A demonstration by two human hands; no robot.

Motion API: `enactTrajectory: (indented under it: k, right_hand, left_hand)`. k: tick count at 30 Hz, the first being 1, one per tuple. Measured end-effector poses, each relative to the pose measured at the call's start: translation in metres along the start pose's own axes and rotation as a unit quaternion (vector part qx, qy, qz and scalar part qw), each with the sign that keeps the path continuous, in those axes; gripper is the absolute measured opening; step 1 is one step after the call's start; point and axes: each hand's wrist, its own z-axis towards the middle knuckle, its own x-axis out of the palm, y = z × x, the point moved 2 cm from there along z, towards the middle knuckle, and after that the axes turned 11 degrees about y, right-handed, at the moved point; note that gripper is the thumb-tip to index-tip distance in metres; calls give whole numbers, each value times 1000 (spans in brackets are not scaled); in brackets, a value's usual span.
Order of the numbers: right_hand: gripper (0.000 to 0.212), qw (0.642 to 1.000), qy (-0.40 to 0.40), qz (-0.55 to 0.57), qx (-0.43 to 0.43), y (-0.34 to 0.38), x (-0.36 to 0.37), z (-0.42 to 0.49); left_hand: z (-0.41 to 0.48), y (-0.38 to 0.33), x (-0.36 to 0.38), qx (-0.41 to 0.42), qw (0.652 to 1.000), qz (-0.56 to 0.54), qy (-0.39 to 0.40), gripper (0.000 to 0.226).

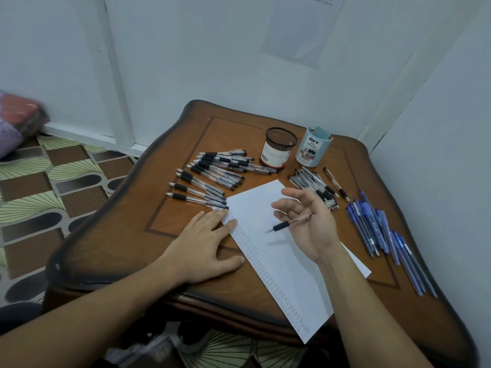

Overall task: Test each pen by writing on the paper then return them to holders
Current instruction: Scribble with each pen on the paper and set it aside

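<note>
Corner desk [127,243], white walls behind. Left hand [204,243] lies flat, straight fingers pinning the paper [287,261] for writing. Right hand [310,224] has a loose grip on one pen [289,223], its tip hovering over the sheet, apparently ready to test.

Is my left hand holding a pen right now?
No, the left hand lies flat, fingers on the paper; the pen is in the right hand.
</note>
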Motion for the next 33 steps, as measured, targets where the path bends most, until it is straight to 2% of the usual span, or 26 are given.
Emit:
enactTrajectory:
  k: [2,4,6,10,12,16,22,33]
  right_hand:
    - [71,1000,7,5,26,-6,-5,0]
    - [78,998,4,-45,43,-15,-10,-1]
    - [70,994,23,-103,38,-23,-11,-3]
    - [25,978,68,-199,-3,-38,-4,-3]
    - [32,969,60,-239,-19,-46,-4,0]
    - [33,976,92,-199,-20,-54,-3,0]
    - [46,950,17,-309,-47,-62,-9,-3]
    - [38,933,23,-356,-53,-61,-1,-7]
  left_hand:
    - [0,0,0,-2,1000,-3,2,102]
    - [0,0,0,-5,1000,0,4,103]
    - [1,0,0,-9,1000,3,5,104]
    - [1,0,1,-12,1000,5,7,104]
    - [1,0,1,-12,1000,5,6,105]
    - [1,-1,1,-13,1000,6,2,105]
    - [1,-2,1,-14,1000,6,10,105]
    - [1,-2,2,-15,1000,13,10,105]
